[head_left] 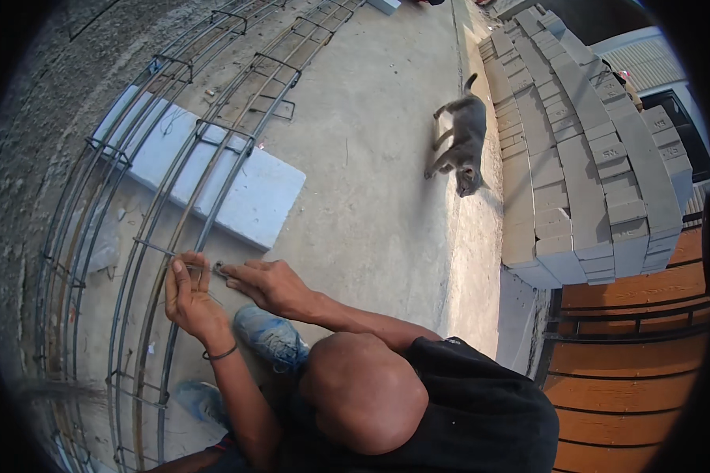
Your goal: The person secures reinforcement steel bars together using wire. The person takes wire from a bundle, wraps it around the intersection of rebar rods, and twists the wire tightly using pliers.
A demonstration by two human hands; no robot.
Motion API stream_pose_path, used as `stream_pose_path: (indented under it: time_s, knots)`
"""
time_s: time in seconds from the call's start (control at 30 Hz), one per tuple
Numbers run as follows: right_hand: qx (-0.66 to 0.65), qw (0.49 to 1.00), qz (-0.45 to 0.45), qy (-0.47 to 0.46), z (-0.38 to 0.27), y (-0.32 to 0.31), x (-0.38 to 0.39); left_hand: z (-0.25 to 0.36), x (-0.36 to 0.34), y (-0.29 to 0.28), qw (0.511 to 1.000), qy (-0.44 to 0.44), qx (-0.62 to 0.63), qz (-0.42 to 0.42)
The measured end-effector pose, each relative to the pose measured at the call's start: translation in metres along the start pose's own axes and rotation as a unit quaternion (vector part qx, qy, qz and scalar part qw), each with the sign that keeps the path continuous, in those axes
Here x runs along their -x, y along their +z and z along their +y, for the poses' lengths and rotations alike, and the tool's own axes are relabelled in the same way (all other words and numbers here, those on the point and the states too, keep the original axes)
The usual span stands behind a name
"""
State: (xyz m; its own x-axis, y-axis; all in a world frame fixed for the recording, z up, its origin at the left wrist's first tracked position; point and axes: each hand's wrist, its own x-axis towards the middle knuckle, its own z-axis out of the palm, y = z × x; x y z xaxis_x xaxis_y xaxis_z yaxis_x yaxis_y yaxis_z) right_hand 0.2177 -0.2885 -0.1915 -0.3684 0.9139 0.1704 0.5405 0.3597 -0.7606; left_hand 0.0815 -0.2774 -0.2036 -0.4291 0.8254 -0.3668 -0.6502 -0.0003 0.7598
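My left hand [188, 303], a dark band at its wrist, has curled fingers beside a long steel rebar cage [167, 206] and its crossbar; what they hold is unclear. Just right of it, my right hand [264, 284] is closed on a small metal object [219, 268], partly hidden by the fingers. Thin wire shows around the fingers. Below my hands are a blue-grey shoe [264, 335] and, closer, a rounded bare knee [363, 394], apparently mine, beside black cloth.
A white block [268, 197] lies under the cage on the concrete floor [363, 158]. A second cage [63, 252] runs along the left. A grey cat [467, 126] stands right of centre. Stacked grey blocks [568, 181] and an orange slatted gate [623, 370] line the right.
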Motion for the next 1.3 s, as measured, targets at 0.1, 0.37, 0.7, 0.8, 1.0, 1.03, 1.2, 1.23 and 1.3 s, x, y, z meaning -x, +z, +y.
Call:
stream_pose_path:
  time_s: [0.1,0.37,0.7,0.8,1.0,1.03,1.2,1.23,1.3]
  knots:
    - [-0.034,0.999,0.024,0.013,-0.003,0.005,0.001,0.001,0.0,-0.004,1.0,-0.002,-0.022,0.017]
    - [-0.392,0.89,0.014,0.233,0.015,0.019,-0.002,-0.009,0.008,0.006,0.992,-0.067,0.024,-0.1]
    - [-0.412,0.874,-0.106,0.236,0.013,0.008,0.018,-0.015,0.007,-0.001,0.988,-0.074,-0.04,-0.132]
    - [-0.386,0.868,-0.105,0.295,0.019,-0.014,0.037,-0.011,0.006,-0.001,0.988,-0.086,-0.057,-0.116]
    - [0.343,0.858,-0.307,0.228,0.1,-0.114,0.153,-0.006,-0.005,-0.012,0.994,-0.049,-0.065,-0.07]
    - [0.4,0.814,-0.336,0.254,0.101,-0.132,0.167,-0.008,-0.006,-0.013,0.994,-0.054,-0.069,-0.063]
    - [0.423,0.587,-0.65,0.229,0.11,-0.184,0.206,-0.013,-0.005,-0.008,0.993,-0.069,-0.069,-0.062]
    - [0.382,0.561,-0.678,0.282,0.105,-0.179,0.211,-0.014,-0.004,-0.008,0.993,-0.065,-0.071,-0.066]
    - [0.326,0.513,-0.721,0.332,0.078,-0.164,0.22,-0.015,-0.001,-0.007,0.993,-0.061,-0.078,-0.069]
